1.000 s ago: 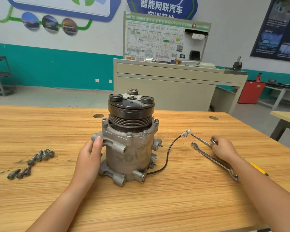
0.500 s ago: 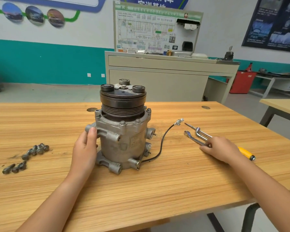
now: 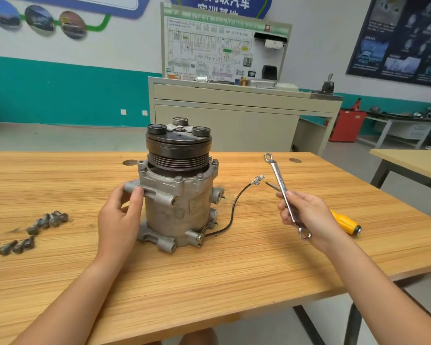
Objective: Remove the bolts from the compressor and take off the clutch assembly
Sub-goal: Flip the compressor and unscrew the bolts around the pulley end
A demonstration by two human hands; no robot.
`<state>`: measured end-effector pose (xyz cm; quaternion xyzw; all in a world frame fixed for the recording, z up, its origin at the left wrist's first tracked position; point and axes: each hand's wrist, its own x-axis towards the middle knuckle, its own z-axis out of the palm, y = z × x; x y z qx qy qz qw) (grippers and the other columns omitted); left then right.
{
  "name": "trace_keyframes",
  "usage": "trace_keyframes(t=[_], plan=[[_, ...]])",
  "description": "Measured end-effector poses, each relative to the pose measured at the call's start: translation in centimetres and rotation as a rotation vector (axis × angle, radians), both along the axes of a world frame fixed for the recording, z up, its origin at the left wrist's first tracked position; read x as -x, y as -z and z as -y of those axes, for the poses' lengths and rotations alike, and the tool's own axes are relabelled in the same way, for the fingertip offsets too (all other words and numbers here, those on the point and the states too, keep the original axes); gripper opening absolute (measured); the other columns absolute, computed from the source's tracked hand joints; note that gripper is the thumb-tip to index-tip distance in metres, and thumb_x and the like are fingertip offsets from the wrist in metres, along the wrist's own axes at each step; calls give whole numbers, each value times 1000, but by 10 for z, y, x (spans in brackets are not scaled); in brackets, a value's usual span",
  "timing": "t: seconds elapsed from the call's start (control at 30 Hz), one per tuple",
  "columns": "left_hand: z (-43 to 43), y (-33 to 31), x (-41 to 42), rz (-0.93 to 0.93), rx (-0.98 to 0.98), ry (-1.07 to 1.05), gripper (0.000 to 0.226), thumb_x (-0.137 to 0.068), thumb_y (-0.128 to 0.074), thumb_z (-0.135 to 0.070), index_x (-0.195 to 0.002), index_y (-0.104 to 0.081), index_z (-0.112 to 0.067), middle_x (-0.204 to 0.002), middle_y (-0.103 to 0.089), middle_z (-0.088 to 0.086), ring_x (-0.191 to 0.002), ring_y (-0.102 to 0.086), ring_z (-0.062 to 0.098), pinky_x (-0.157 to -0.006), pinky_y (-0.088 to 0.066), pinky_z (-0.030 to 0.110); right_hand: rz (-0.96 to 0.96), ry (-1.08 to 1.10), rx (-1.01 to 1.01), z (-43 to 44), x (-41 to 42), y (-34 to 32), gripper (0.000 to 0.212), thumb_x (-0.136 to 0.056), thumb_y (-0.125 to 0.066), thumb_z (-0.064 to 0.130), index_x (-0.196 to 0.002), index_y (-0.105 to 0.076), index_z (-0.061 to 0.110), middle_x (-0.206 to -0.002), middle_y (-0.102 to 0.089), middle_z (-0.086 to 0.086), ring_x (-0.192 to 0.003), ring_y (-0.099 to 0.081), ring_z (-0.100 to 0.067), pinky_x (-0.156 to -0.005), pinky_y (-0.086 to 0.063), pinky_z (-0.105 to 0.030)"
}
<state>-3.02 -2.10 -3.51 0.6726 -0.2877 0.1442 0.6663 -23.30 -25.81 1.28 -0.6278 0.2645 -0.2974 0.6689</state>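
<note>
Lifting wrench [image 3: 285, 195] off table [image 3: 209, 282], right hand [image 3: 306, 215] gripping

compressor [image 3: 177, 195] on table [image 3: 234, 270], bolts [image 3: 35, 230] left

White-and-teal wall [image 3: 60, 90], beige cabinet [image 3: 224, 125], grey floor [image 3: 60, 138]

The left hand [image 3: 120, 220] covers the left flank of the compressor [image 3: 177, 210], and its fingers behind the casting are out of sight. The right hand [image 3: 306, 212] hides the lower middle of the wrench [image 3: 279, 178] and most of the shaft of the screwdriver [image 3: 343, 221], leaving only tip and yellow handle. The loose bolts [image 3: 47, 220] are too smeared to count, the print on the wiring board [image 3: 209, 48] is too small to read, and the top edge cuts through the wall banner [image 3: 222, 3].
</note>
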Motion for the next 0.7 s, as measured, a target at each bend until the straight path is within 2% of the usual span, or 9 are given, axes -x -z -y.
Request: trace_keyframes(t=[0.17, 0.27, 0.33, 0.47, 0.57, 0.63, 0.7], plan=[[-1, -3, 3, -7, -9, -34, 10, -94, -52, -18, -92, -61, -15, -87, -62, -9, -78, -54, -4, -68, -40, 1, 84, -173, -76, -31, 5, -18, 21, -97, -40, 8, -101, -60, 4, -64, -63, -3, -50, -57, -11, -45, -48, -22], [-4, -3, 13, 7, -15, -76, 7, -92, -56, -19, -94, -59, -13, -87, -61, -10, -84, -57, 9, -69, -43, 5, 79, -227, -63, -42, 5, -24, 24, -97, -36, 4, -103, -59, 4, -63, -60, -4, -47, -52, -12, -42, -43, -21], [-8, -2, 25, 8, -62, -72, 14, -90, -57, -22, -100, -58, -13, -93, -61, -5, -90, -58, 13, -73, -46, 12, 25, -235, -21, -50, 4, -27, 23, -98, -35, 7, -104, -57, 7, -57, -53, -1, -43, -43, -10, -37, -35, -20], [-13, 0, 54, 72, -201, -114, 37, -86, -61, -14, -122, -51, -11, -111, -51, -4, -103, -49, 10, -87, -38, 23, -156, -239, 257, -68, 1, -32, 17, -95, -46, 25, -106, -56, 17, -48, -38, 6, -37, -32, -8, -34, -27, -19], [-14, -1, 75, 116, -291, -126, 52, -84, -64, -12, -131, -46, -2, -123, -48, 4, -115, -46, 16, -91, -32, 18, -157, -267, 469, -82, -1, -36, 17, -96, -42, 24, -101, -57, 26, -44, -35, 8, -36, -32, -8, -35, -28, -19], [-14, -2, 88, 206, -399, -143, 58, -79, -70, -12, -129, -47, 4, -124, -51, 14, -115, -52, 27, -89, -38, 26, -175, -270, 628, -88, -1, -37, 19, -96, -41, 25, -100, -59, 29, -44, -35, 9, -37, -34, -7, -38, -31, -19], [-13, -1, 100, 376, -555, -262, 57, -75, -74, -20, -122, -54, 7, -114, -59, 19, -102, -61, 33, -81, -49, 40, -220, -297, 788, -93, 0, -36, 22, -95, -41, 29, -106, -60, 25, -45, -38, 11, -40, -35, -3, -41, -31, -15]])
